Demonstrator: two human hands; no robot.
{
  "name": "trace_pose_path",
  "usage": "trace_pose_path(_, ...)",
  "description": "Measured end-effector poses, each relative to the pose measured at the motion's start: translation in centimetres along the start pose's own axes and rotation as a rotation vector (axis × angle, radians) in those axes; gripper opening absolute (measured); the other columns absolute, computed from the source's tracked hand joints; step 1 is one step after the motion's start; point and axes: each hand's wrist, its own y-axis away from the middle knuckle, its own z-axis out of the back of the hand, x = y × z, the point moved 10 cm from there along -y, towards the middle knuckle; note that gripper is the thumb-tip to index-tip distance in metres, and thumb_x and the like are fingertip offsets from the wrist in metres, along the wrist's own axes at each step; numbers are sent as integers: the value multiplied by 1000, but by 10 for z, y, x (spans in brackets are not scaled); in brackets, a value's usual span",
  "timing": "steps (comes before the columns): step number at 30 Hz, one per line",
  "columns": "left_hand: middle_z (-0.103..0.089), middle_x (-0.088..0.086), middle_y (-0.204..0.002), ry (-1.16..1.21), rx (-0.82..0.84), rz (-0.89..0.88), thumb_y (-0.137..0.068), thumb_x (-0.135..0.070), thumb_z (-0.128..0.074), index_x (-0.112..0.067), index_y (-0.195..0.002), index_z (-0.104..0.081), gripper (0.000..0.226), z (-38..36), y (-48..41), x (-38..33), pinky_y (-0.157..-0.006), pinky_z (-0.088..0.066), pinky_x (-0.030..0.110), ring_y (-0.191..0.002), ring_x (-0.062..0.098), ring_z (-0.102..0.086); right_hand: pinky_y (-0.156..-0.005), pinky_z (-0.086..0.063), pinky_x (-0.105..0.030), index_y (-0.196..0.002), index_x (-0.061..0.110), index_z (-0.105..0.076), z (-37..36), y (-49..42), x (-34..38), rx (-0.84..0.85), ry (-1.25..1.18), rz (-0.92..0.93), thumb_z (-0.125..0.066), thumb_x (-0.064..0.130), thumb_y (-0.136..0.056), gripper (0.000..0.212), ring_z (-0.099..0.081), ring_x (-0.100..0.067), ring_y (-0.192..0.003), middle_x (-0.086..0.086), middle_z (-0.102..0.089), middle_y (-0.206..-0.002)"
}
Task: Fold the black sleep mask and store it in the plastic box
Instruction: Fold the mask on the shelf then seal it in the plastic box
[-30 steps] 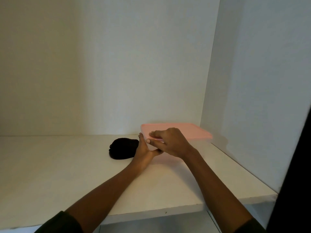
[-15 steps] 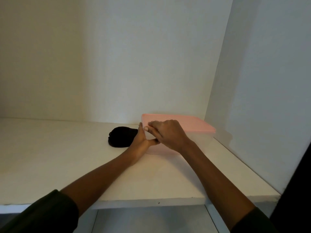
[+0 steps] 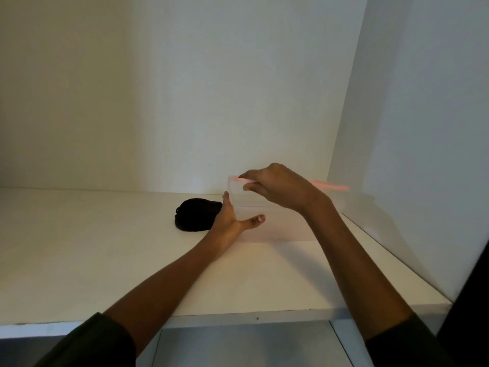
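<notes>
Right grip (image 3: 277,188) is clamped on the pink lid (image 3: 330,185), my fingers curled over its near edge above the clear box (image 3: 264,229). Left grip (image 3: 229,218) is spread flat against the box's corner, fingers on the 9 o'clock wall, thumb along the near wall. The black mask (image 3: 197,214) lies bunched on the shelf (image 3: 105,247) at the box's 9 o'clock, just beside my left fingers.

Item: pink lid (image 3: 330,185), formerly flat on plastic box (image 3: 275,229), was raised at its near-left corner by right hand (image 3: 277,189); left hand (image 3: 229,221) thumb shifted across the front wall.
</notes>
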Motion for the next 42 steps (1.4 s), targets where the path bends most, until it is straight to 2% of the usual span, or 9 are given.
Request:
trace_pose_path(7, -46, -7, -138, 52, -32, -7, -68, -25, -84, -32, -150, -1, 117, 1, 2, 1, -107, -36, 29, -127, 14, -45, -64, -38, -32, -103, 17, -70, 58, 10, -10, -227, 432, -98, -59, -1, -82, 30, -62, -27, -85, -7, -72, -91)
trace_pose_path(11, -32, -6, -151, 56, -23, -30, -66, -29, -85, -40, -149, 3, 121, 0, 3, -2, -115, -27, 32, -140, 14, -32, -60, -41, -33, -86, 20, -78, 110, 31, -32, -468, 536, -223, -72, 18, -76, 11, -58, -33, -82, -8, -64, -84)
trace_pose_path(15, -24, -5, -156, 40, -11, -47, -74, -26, -80, -34, -150, 2, 112, -2, 3, -4, -114, -24, 29, -143, 14, -25, -72, -54, -37, -109, 17, -69, 106, 53, -88, -295, 68, -501, -57, 31, -92, 24, -69, -30, -80, -12, -72, -95)
trace_pose_path(19, -28, -5, -154, 63, 2, -45, -75, -22, -79, -31, -151, 2, 112, -4, 4, -7, -112, -25, 26, -140, 12, -30, -67, -61, -41, -94, 8, -60, 89, 76, -123, -511, -822, -601, -45, 5, -94, 15, -71, -21, -56, -21, -70, -79)
trace_pose_path(23, -33, -7, -150, 66, 2, -43, -76, -18, -78, -30, -151, 1, 110, -4, 2, -5, -108, -27, 24, -134, 10, -36, -72, -61, -41, -87, 4, -61, 65, 92, -145, -592, -1154, -756, -46, 32, -90, 33, -73, -33, -71, -29, -70, -87)
trace_pose_path(25, -35, -7, -149, 68, 6, -32, -75, -19, -79, -31, -151, 1, 111, -5, 2, -5, -109, -28, 24, -135, 11, -36, -67, -61, -36, -86, 2, -64, 74, 101, -153, -651, -1036, -814, -52, 42, -91, 42, -73, -27, -66, -24, -71, -82)
trace_pose_path(31, -18, -5, -159, 60, 29, -20, -73, -28, -80, -38, -150, 3, 114, -6, 5, -5, -119, -20, 34, -146, 13, -20, -74, -58, -32, -87, -1, -70, 145, 112, -163, -684, -336, -823, -64, 6, -78, 14, -57, -10, -56, -12, -63, -71)
trace_pose_path(34, -13, -3, -160, 52, 28, -29, -73, -28, -80, -37, -150, 4, 114, -5, 7, -9, -120, -18, 35, -147, 13, -16, -80, -43, -25, -96, 0, -72, 157, 103, -156, -585, 7, -785, -60, 2, -80, 20, -53, -21, -76, -15, -67, -87)
trace_pose_path(42, -6, -2, -161, 38, 26, -31, -75, -26, -79, -35, -150, 4, 112, -6, 10, -13, -114, -16, 28, -148, 12, -11, -83, -54, -34, -93, -1, -74, 106, 117, -188, -462, 40, -915, -59, -3, -82, 18, -68, -33, -90, -20, -72, -96)
